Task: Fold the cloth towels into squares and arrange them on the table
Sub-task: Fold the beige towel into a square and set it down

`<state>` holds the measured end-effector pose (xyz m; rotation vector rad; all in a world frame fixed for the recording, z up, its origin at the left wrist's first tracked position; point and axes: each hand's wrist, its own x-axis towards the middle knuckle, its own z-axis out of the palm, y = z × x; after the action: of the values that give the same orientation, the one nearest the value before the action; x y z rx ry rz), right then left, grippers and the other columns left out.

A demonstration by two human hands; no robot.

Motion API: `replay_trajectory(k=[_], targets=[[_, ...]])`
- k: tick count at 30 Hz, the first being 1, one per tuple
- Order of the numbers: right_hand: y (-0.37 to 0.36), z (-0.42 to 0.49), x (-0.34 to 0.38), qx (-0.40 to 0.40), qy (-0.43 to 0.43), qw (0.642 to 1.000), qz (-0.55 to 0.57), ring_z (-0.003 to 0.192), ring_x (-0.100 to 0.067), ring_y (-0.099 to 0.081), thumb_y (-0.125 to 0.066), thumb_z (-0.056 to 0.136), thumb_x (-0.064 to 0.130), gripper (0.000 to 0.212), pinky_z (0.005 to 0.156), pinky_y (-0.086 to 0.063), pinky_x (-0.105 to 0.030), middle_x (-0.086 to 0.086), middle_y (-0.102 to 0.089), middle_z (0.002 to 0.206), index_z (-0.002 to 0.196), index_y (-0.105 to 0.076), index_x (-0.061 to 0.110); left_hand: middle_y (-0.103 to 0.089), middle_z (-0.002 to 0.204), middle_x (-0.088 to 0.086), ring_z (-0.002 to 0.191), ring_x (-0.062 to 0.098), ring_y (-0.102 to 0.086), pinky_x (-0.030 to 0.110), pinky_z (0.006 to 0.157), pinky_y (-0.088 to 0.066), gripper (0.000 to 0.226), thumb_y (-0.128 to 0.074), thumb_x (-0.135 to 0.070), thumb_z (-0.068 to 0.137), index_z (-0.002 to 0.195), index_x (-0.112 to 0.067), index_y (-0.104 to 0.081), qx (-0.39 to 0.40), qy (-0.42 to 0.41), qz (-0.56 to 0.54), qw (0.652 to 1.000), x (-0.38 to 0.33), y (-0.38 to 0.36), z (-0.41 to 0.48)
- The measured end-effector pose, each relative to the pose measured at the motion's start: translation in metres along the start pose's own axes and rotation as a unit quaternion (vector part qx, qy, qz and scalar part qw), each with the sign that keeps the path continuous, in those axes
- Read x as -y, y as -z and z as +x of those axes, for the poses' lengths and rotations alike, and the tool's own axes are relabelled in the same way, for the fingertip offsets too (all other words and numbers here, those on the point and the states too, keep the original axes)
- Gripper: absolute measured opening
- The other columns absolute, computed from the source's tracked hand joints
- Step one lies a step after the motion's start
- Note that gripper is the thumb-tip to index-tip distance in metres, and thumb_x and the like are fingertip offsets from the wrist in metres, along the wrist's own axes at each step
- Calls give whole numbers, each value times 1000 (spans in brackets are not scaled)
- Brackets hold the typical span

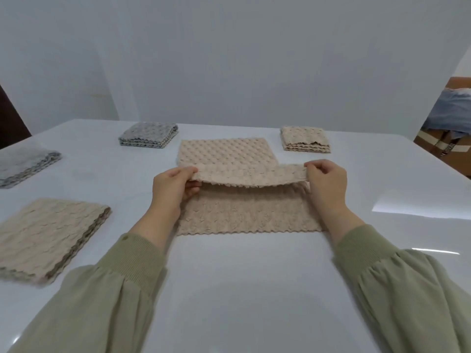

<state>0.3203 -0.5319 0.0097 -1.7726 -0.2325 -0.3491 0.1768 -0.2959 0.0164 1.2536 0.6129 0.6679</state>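
1. Head view: the left hand (173,184) and the right hand (327,180) each pinch one end of the raised edge of the beige towel (249,212). Its lower layer lies flat on the table (229,289).
2. Step, as judged: a fold is half made. The lifted edge probably needs laying onto the near zigzag hem, corners matched.
3. Just beyond the towel lies a flat beige cloth (224,151). Folded stacks sit beyond-left (149,135) and beyond-right (304,140).
4. Hidden: the fingers beneath the fold. The piles left of the towel are cut off by the frame.
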Motion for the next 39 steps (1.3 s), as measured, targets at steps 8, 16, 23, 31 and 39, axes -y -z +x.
replay_trajectory(k=[8, 16, 23, 31, 39], targets=[[27, -32, 6, 31, -4, 997, -69, 72, -12, -56, -53, 79, 5, 20, 68, -41, -22, 4, -62, 75, 82, -68, 17, -61, 71, 4, 48, 12, -54, 18, 44, -46, 25, -55, 1, 85, 95, -15, -71, 51, -13, 178, 983, -11, 22, -35], [46, -52, 14, 60, 24, 986, -154, 78, -15, -52, -50, 79, 3, 23, 69, -34, -22, 10, -56, 72, 82, -67, 17, -62, 63, 0, 53, 14, -54, 20, 46, -46, 29, -60, -1, 84, 85, -28, -71, 66, -81, 287, 952, -10, 39, -52], [49, -57, 7, 148, -1, 958, -245, 81, -19, -56, -49, 78, 3, 25, 71, -40, -25, 0, -61, 85, 85, -68, 17, -57, 56, 3, 40, 7, -49, 14, 39, -39, 21, -63, -4, 83, 89, -22, -72, 103, -42, 384, 917, -8, 41, -54], [47, -55, 5, 117, 2, 963, -242, 84, -23, -58, -46, 78, 3, 26, 73, -45, -29, -2, -60, 88, 83, -67, 17, -61, 67, 1, 48, 7, -53, 15, 47, -40, 18, -70, -9, 80, 86, -26, -71, 114, -63, 431, 893, -9, 41, -54], [48, -56, 10, 106, 16, 960, -258, 82, -22, -55, -44, 77, 1, 26, 72, -43, -29, -1, -59, 87, 83, -64, 16, -55, 65, -3, 43, 2, -50, 7, 41, -36, 19, -70, -6, 78, 87, -23, -71, 118, -79, 424, 894, -11, 42, -54]])
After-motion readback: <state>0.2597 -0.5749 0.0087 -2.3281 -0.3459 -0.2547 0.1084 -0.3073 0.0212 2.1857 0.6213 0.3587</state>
